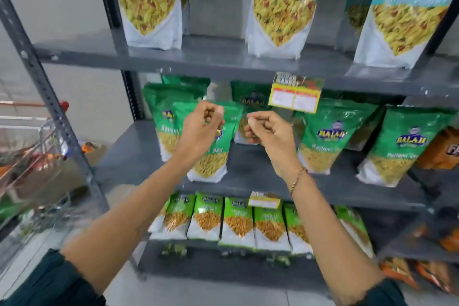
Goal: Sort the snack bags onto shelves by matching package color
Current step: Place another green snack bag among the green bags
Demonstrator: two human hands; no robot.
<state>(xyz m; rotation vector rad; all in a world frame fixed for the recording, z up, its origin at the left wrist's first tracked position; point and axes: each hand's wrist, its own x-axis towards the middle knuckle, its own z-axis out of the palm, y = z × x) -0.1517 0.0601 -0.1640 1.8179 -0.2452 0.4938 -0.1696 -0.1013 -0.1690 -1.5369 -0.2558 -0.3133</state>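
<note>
Both hands curled: left hand (202,123) pinching green bag (211,141) at middle shelf (260,169) front edge, right hand (264,129) grip unclear; shelves mostly color-matched, orange bags (444,149) at right edge left.

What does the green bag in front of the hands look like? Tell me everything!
The green bag is a shiny plastic pouch, dark green on top and white at the bottom, with a see-through patch showing yellow snack. It stands upright at the front of the middle shelf, before another green bag. The left hand pinches its top edge; the right hand is curled beside it, contact unclear.
</note>
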